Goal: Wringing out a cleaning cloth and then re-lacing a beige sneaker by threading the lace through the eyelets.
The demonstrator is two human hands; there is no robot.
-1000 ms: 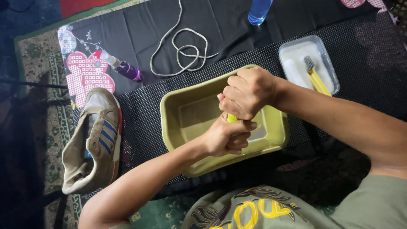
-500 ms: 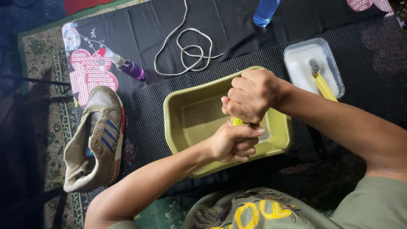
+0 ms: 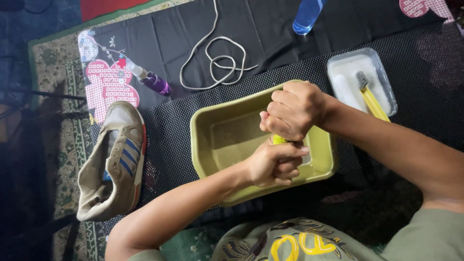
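Both my hands are clenched over an olive-green rectangular basin holding shallow water. My right hand is stacked above my left hand, and both squeeze a small yellow item, likely a cloth or sponge, of which only a sliver shows between the fists. A worn grey-white sneaker with blue stripes lies unlaced to the left of the basin on a dark mesh mat.
A white shoelace lies coiled on black cloth behind the basin. A small purple spray bottle sits at left rear, a blue bottle at the top. A clear tray with white powder and a yellow-handled brush stands right.
My hands stay clenched on the yellow item over the basin, with a slight twist; the view has shifted a little.
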